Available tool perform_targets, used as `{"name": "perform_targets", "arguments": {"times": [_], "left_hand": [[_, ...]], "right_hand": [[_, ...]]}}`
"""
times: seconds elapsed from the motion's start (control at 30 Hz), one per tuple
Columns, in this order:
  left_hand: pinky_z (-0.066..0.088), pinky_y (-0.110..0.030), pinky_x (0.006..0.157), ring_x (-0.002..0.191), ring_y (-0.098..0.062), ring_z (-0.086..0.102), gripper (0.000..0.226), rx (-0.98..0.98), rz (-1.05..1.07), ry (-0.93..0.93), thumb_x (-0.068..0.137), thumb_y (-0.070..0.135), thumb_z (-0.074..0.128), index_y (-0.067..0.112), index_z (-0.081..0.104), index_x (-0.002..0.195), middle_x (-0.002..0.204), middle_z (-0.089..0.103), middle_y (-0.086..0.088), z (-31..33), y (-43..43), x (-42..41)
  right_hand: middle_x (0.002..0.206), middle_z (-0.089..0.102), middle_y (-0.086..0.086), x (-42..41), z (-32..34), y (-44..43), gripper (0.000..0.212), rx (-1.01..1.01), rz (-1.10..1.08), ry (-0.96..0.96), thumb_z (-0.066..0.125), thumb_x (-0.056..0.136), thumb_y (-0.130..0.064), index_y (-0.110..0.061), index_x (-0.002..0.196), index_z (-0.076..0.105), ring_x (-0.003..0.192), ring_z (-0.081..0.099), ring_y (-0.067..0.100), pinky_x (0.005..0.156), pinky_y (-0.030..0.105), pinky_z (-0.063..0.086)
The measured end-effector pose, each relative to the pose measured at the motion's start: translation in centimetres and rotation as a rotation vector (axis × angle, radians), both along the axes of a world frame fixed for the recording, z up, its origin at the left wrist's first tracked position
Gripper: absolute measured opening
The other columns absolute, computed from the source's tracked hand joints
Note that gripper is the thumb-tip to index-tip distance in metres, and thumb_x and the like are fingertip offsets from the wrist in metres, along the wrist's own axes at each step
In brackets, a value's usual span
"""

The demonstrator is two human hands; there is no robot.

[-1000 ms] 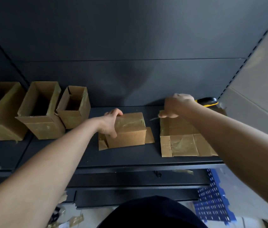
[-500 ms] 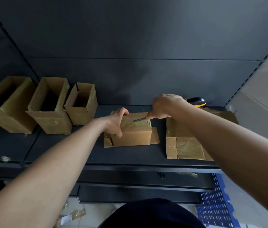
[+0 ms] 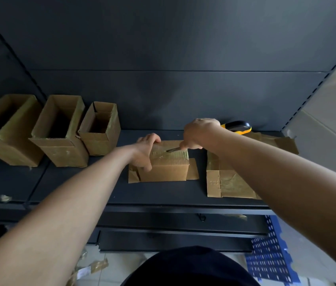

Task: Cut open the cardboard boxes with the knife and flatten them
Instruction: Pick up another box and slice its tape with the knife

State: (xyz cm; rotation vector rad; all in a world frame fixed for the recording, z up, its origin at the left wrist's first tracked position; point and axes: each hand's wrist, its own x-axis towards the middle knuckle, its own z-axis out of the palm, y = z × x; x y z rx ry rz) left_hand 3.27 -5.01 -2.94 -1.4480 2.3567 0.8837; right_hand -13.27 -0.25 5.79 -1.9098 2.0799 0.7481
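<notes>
Shelf [image 3: 163,193]: three open boxes [image 3: 66,151] left | flattened cardboard [image 3: 231,184] right | knife [image 3: 238,127] on taped box [image 3: 169,170]

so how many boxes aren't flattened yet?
4. Three open at left: large box, middle box, small box. Taped box mid-shelf, gripped by the left hand. The right arm may hide more.

Brown boxes [image 3: 166,169], dark shelf [image 3: 101,190] — yellow-black knife [image 3: 237,127] (blue perforated crate [image 3: 270,263]).

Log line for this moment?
left hand grips taped box; right hand holds knife, blade on box top; three open boxes left; flattened cardboard right
</notes>
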Motion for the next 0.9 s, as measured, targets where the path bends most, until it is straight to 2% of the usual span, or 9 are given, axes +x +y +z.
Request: {"name": "perform_targets", "arguments": {"times": [0.07,0.2,0.3,0.37,0.47,0.6,0.73,0.83,0.9], "left_hand": [[0.048,-0.036,0.093,0.128,-0.017,0.025,0.093,0.004,0.001,-0.002,0.064,0.001,0.071,0.033,0.021,0.135,0.138,0.025,0.005,0.0,0.1,-0.1],[0.049,-0.035,0.091,0.127,-0.018,0.028,0.094,0.009,0.018,-0.015,0.065,-0.001,0.071,0.035,0.02,0.136,0.139,0.025,0.003,0.2,0.3,-0.2],[0.048,-0.035,0.092,0.127,-0.018,0.028,0.093,0.006,0.016,-0.027,0.066,-0.001,0.072,0.034,0.021,0.136,0.139,0.025,0.002,0.5,0.3,-0.5],[0.046,-0.036,0.095,0.129,-0.017,0.027,0.092,0.001,0.006,-0.035,0.066,-0.002,0.071,0.032,0.021,0.135,0.139,0.025,0.003,0.6,0.3,-0.6],[0.042,-0.037,0.101,0.131,-0.017,0.025,0.091,-0.01,-0.016,-0.058,0.067,-0.003,0.07,0.033,0.021,0.135,0.14,0.023,0.004,0.7,0.2,-0.8],[0.041,-0.041,0.102,0.129,-0.019,0.027,0.092,-0.02,-0.026,-0.098,0.064,-0.004,0.069,0.037,0.021,0.131,0.14,0.024,0.005,0.7,0.0,-1.0],[0.029,-0.041,0.108,0.126,-0.02,0.028,0.088,-0.06,-0.048,-0.118,0.067,-0.007,0.064,0.033,0.022,0.132,0.14,0.026,0.004,0.9,0.1,-1.3],[0.019,-0.043,0.114,0.133,-0.023,0.023,0.082,-0.099,-0.025,-0.141,0.071,-0.013,0.054,0.03,0.022,0.133,0.144,0.024,0.001,1.1,0.0,-0.4],[0.013,-0.045,0.117,0.139,-0.024,0.017,0.082,-0.129,-0.009,-0.167,0.074,-0.013,0.05,0.028,0.021,0.139,0.149,0.02,0.0,1.3,-0.4,0.7]], "right_hand": [[0.1,0.048,0.003,-0.3,0.2,0.2,0.043,0.019,-0.025,-0.01,0.05,0.095,-0.047,-0.011,0.071,0.047,0.09,0.05,0.024,0.076,0.032,0.041],[0.099,0.047,0.003,-1.7,0.8,0.8,0.036,0.028,-0.051,0.008,0.049,0.094,-0.05,-0.015,0.086,0.049,0.092,0.047,0.025,0.079,0.034,0.04],[0.08,0.047,0.001,-3.1,0.7,1.4,0.047,0.049,-0.102,-0.032,0.048,0.094,-0.052,-0.012,0.07,0.046,0.088,0.049,0.024,0.079,0.033,0.041],[0.072,0.047,0.001,-3.4,0.5,1.8,0.048,0.037,-0.117,-0.061,0.048,0.093,-0.052,-0.013,0.066,0.047,0.08,0.053,0.023,0.078,0.031,0.043],[0.068,0.054,0.0,-3.8,0.1,2.3,0.047,0.017,-0.127,-0.09,0.048,0.093,-0.051,-0.013,0.066,0.053,0.063,0.052,0.017,0.072,0.028,0.042],[0.066,0.055,0.001,-4.3,0.0,2.8,0.048,-0.01,-0.145,-0.114,0.048,0.093,-0.051,-0.012,0.065,0.053,0.06,0.05,0.017,0.073,0.029,0.044],[0.062,0.056,0.001,-4.5,0.2,3.2,0.051,-0.011,-0.152,-0.116,0.045,0.095,-0.049,-0.009,0.065,0.055,0.059,0.052,0.018,0.073,0.031,0.044],[0.074,0.058,-0.003,-5.7,0.8,4.1,0.043,0.039,-0.136,0.054,0.047,0.096,-0.047,-0.012,0.07,0.051,0.075,0.06,0.018,0.083,0.032,0.046],[0.071,0.056,-0.001,-7.2,0.8,4.4,0.037,-0.024,-0.185,0.056,0.048,0.097,-0.041,-0.013,0.073,0.055,0.067,0.056,0.018,0.078,0.03,0.048]]}}
